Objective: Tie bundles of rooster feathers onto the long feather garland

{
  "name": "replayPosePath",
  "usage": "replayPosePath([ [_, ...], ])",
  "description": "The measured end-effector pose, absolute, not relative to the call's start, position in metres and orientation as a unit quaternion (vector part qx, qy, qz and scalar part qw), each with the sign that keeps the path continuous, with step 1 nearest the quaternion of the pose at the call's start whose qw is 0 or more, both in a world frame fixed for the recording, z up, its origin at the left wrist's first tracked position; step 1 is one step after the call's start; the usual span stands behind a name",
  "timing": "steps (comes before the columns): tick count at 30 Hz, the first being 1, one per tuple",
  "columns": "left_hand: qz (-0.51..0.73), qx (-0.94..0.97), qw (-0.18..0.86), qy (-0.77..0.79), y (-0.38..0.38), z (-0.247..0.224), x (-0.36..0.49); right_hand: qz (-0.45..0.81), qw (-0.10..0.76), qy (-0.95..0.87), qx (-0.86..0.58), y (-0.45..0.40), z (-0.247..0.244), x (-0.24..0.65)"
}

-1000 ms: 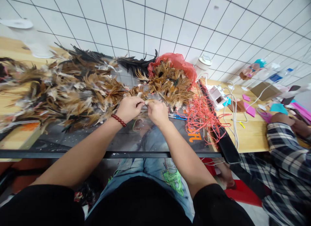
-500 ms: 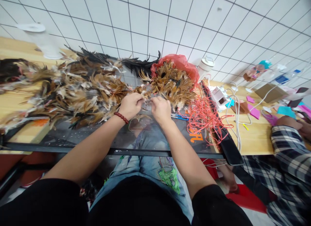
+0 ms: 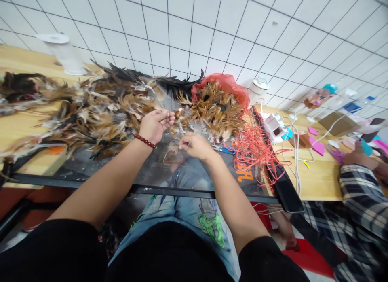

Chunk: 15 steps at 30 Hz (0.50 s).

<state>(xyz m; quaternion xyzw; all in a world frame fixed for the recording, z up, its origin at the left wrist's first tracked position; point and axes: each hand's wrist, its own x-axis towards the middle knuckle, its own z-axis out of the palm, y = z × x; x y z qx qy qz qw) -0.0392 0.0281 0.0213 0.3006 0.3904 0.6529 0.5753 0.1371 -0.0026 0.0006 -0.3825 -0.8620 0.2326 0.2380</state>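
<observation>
My left hand [image 3: 157, 125], with a dark red bead bracelet [image 3: 145, 141] at its wrist, is raised at the right end of a long heap of brown, black and white feathers [image 3: 103, 116]. Thumb and forefinger are pinched on what looks like a small brown feather [image 3: 176, 114]. Lower and to the right, my right hand [image 3: 195, 146] hovers over the dark clear-topped mat [image 3: 151, 172], fingers curled together. Anything between those fingertips is too small to make out. Beyond it, brown feathers [image 3: 215, 110] spill from a red plastic bag [image 3: 233, 85].
Blue-handled scissors [image 3: 226, 150] lie right of my right hand, beside a tangle of red-orange string [image 3: 254, 144]. A black phone [image 3: 289, 197] rests at the table edge. A white lidded cup [image 3: 257, 87] stands by the tiled wall. At right sits a person in a plaid sleeve [image 3: 360, 185].
My hands, close together before, have moved apart. The left has turned its palm into view and the right has drawn down towards me. The camera view has shifted slightly.
</observation>
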Motion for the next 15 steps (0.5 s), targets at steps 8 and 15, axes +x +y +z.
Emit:
replayPosePath([
  [8, 0.564, 0.335, 0.624, 0.425, 0.027, 0.016, -0.038, 0.562, 0.533, -0.474, -0.42, 0.011, -0.003, 0.13],
  [15, 0.423, 0.362, 0.694, 0.457, 0.016, 0.017, -0.025, 0.532, 0.599, -0.429, -0.417, 0.01, -0.004, 0.129],
])
